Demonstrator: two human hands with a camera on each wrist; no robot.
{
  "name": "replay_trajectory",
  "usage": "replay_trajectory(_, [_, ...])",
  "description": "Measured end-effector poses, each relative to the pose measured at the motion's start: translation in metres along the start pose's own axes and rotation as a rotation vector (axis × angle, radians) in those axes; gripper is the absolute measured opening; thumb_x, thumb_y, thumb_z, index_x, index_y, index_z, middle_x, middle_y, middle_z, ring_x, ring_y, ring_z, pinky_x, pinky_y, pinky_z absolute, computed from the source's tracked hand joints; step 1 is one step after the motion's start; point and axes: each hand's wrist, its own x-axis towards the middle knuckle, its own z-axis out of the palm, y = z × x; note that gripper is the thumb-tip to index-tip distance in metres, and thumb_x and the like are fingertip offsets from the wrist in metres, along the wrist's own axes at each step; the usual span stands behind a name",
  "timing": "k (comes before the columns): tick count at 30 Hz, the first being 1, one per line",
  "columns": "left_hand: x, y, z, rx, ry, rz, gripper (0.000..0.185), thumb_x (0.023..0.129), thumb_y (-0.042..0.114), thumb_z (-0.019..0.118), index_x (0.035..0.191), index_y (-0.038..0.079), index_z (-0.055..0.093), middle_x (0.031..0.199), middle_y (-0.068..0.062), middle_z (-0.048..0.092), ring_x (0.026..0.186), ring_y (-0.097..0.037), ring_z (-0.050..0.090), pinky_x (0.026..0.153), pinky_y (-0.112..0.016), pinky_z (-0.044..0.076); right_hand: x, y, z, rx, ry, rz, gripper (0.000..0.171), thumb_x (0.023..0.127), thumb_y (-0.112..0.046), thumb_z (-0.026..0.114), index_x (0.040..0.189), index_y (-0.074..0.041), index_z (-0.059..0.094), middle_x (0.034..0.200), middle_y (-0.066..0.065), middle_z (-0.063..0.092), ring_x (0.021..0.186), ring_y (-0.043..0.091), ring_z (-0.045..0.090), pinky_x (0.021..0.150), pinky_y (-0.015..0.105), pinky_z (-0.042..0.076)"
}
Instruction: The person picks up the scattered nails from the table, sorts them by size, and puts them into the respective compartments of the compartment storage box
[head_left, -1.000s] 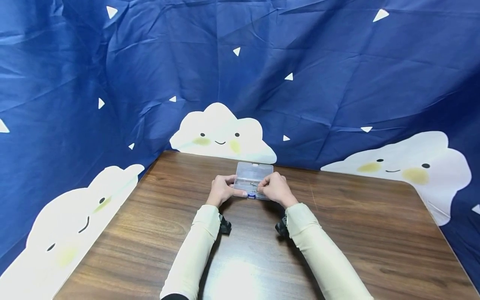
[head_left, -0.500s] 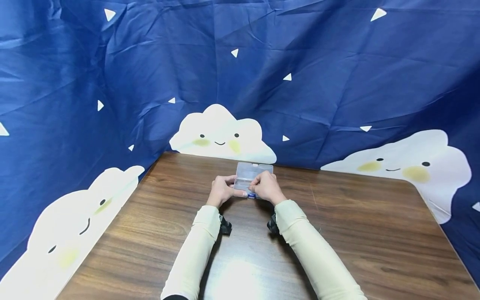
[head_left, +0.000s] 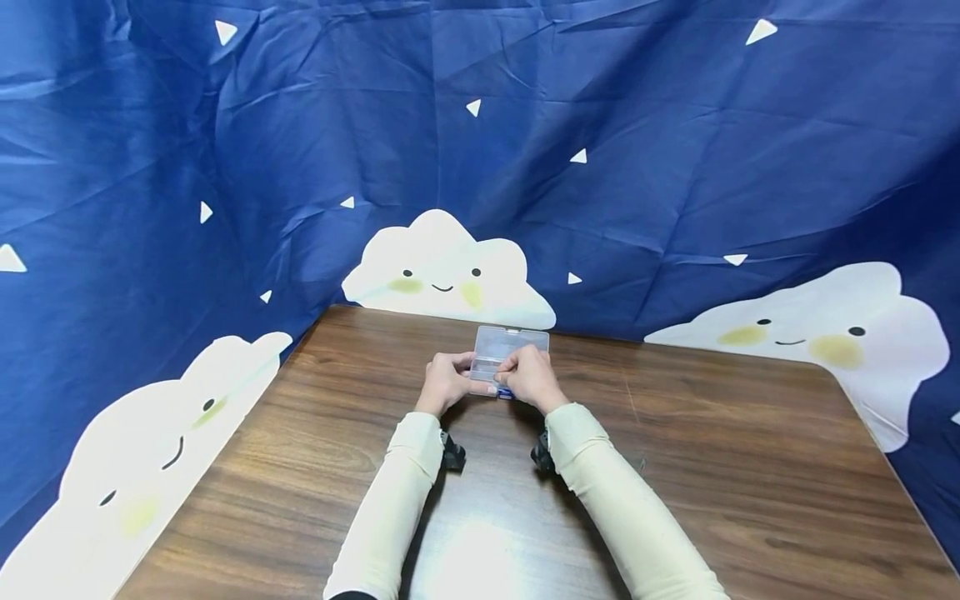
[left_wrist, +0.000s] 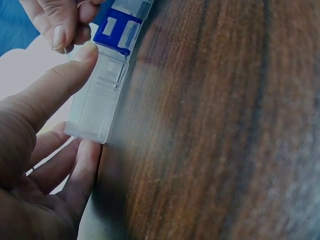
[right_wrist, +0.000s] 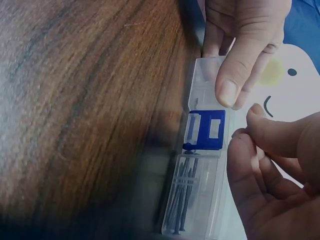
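Note:
A small clear plastic box (head_left: 486, 369) lies on the wooden table (head_left: 675, 467) with its lid (head_left: 512, 340) tipped open at the back. It has a blue latch (right_wrist: 206, 131) on its front edge, and several thin dark needles (right_wrist: 182, 195) lie inside. My left hand (head_left: 448, 379) grips the box's left end, thumb (left_wrist: 55, 85) on the front rim, fingers behind. My right hand (head_left: 525, 373) hovers over the box middle, just above the latch (left_wrist: 117, 32). Its thumb and forefinger (right_wrist: 250, 127) pinch together on what looks like a thin needle (left_wrist: 65, 49).
A blue cloth with white clouds (head_left: 446, 267) hangs close behind and to both sides of the table. Bare wood spreads to the right (head_left: 750, 433) and in front of my arms. Black wrist camera mounts (head_left: 452, 454) sit under both sleeves.
My right hand has slid left from the box's right end to its middle, over the latch. The left hand and the box have stayed put.

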Motion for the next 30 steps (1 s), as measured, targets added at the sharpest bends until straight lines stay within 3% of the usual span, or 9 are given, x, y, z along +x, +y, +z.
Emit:
replay_trajectory(10, [0.000,0.003,0.001,0.017,0.014,-0.006,0.075,0.058,0.021,0.100,0.125,0.004,0.071,0.112,-0.009,0.074,0.089,-0.014,0.072,0.079,-0.028,0.055,-0.003,0.007,-0.006,0.044,0.017,0.006,0.005,0.083,-0.012,0.084,0.080,-0.010,0.081,0.080,-0.002,0.074,0.086,0.022,0.064,0.085,0.039,0.051])
replay_trajectory(20, [0.000,0.002,0.001,0.017,0.012,-0.015,0.076,0.057,0.021,0.101,0.125,0.005,0.071,0.114,-0.009,0.073,0.092,-0.015,0.071,0.082,-0.029,0.055,-0.009,0.018,-0.016,0.031,0.017,-0.036,0.006,0.081,-0.014,0.085,0.080,-0.011,0.080,0.073,-0.005,0.072,0.075,0.016,0.063,0.077,0.037,0.052])
replay_trajectory(30, [0.000,0.000,0.000,0.014,0.007,-0.024,0.078,0.056,0.022,0.101,0.126,0.007,0.071,0.110,-0.008,0.074,0.089,-0.014,0.071,0.084,-0.030,0.055,-0.021,0.026,-0.031,0.022,-0.025,-0.078,0.005,0.083,-0.012,0.084,0.082,-0.009,0.080,0.081,-0.002,0.074,0.076,0.015,0.065,0.076,0.038,0.054])
